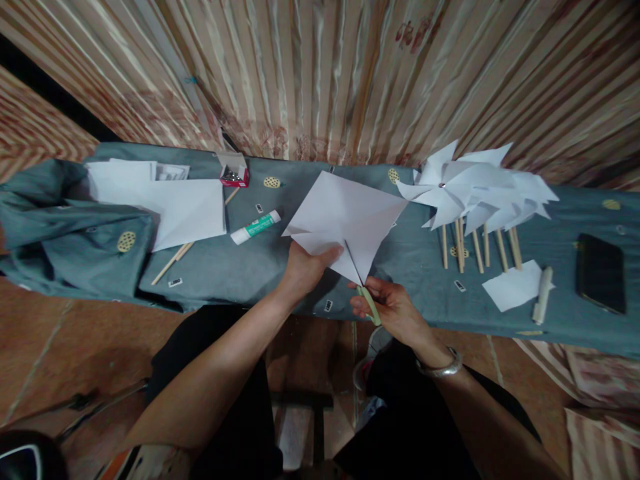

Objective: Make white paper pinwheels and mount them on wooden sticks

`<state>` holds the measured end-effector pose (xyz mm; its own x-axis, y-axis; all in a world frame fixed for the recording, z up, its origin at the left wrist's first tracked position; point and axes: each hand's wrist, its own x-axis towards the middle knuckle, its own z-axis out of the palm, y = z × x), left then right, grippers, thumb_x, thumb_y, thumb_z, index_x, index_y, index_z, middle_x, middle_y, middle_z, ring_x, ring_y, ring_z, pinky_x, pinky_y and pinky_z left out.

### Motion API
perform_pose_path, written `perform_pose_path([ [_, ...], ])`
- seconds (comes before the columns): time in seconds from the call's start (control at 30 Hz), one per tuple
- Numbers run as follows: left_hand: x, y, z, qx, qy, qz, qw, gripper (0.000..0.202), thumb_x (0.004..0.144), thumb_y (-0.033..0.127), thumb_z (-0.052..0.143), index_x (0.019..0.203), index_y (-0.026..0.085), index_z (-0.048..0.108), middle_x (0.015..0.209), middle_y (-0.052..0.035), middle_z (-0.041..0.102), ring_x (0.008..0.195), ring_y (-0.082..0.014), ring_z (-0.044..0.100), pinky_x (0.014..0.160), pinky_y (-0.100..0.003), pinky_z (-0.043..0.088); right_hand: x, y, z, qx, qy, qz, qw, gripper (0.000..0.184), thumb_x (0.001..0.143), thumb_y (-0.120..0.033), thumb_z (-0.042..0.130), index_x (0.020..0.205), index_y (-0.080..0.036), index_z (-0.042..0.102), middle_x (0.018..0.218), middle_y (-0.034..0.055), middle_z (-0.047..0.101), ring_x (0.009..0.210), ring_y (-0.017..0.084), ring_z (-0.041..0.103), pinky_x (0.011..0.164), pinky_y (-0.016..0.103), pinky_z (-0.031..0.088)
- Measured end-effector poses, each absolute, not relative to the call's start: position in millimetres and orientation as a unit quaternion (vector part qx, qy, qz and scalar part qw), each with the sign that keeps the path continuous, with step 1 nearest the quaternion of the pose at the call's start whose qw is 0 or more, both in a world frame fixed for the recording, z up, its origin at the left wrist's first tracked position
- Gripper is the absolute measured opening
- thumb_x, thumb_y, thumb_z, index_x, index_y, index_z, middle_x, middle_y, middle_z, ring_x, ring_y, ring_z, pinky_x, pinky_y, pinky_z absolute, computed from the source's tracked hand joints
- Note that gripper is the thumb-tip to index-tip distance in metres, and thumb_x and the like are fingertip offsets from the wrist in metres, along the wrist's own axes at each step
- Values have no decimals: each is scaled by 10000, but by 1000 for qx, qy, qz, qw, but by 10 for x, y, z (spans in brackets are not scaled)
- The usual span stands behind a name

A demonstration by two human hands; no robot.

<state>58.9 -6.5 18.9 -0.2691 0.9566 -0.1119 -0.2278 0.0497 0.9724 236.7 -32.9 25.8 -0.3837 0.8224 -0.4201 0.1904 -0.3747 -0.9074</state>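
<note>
A square sheet of white paper [350, 207] is held up over the cloth-covered table, turned with a corner towards me. My left hand [307, 267] grips its near left part, the thumb on top and the other fingers hidden underneath. In my right hand [387, 303] is a pair of scissors with pale green handles [370, 305]. Their blades lie at the near corner of the paper, along a line running in towards its middle. To the left of the paper a glue stick [256, 227] with a green label lies on the cloth.
Several white paper pinwheels [480, 187] on wooden sticks lie at the right. Beyond them are a paper piece [513, 287], a white pen [543, 297] and a dark phone [601, 273]. A paper stack [190, 207], sticks [173, 262] and a small red box [234, 175] of metal pins are at the left.
</note>
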Motion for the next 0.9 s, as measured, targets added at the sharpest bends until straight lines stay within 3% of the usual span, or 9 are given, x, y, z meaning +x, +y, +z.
perform_pose_path([
  [0.57,586,-72,203,347,527,597,495,351,601,251,789,893,141,629,933,-80,707,801,-195,645,775,-344,533,2391,-335,231,-490,-517,660,238,404,629,-464,827,896,-193,690,654,-28,634,574,125,587,541,238,492],
  [0.77,585,-68,186,349,530,596,491,341,594,252,792,879,147,637,956,-79,715,844,-210,655,801,-351,538,2416,-333,211,-481,-542,652,223,354,669,-484,800,713,-203,589,607,-34,578,586,138,591,527,238,481],
  [0.9,588,-65,184,334,509,608,509,361,588,242,799,902,149,647,981,-76,719,871,-212,659,836,-363,537,2425,-329,207,-477,-544,655,220,354,676,-476,800,756,-199,594,617,-34,580,580,133,587,522,236,478],
])
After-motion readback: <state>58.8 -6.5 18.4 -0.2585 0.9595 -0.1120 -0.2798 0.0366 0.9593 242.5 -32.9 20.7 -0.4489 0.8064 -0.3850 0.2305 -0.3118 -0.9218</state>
